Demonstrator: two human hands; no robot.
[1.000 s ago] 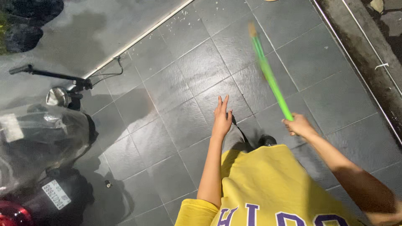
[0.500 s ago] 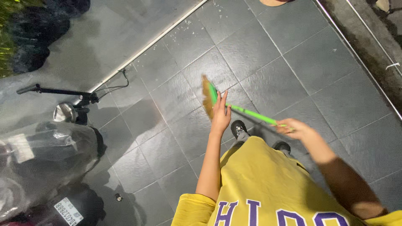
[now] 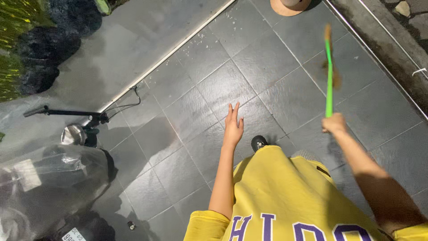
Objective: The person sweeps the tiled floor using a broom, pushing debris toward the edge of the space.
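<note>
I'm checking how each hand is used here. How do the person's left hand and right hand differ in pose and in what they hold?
The right hand is closed around the green broom handle, which points away from the person; the left hand is open, fingers straight, holding nothing. The right hand reaches farther to the side, while the left hand hangs in front of the yellow shirt. Both are bare and above the dark grey tiled floor.

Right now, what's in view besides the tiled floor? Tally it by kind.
Hands: 2, left open, right gripping
Green-handled broom: 1
Black shoe: 1
Tan hat: 1
Plastic-covered scooter: 1
Total: 6
</note>
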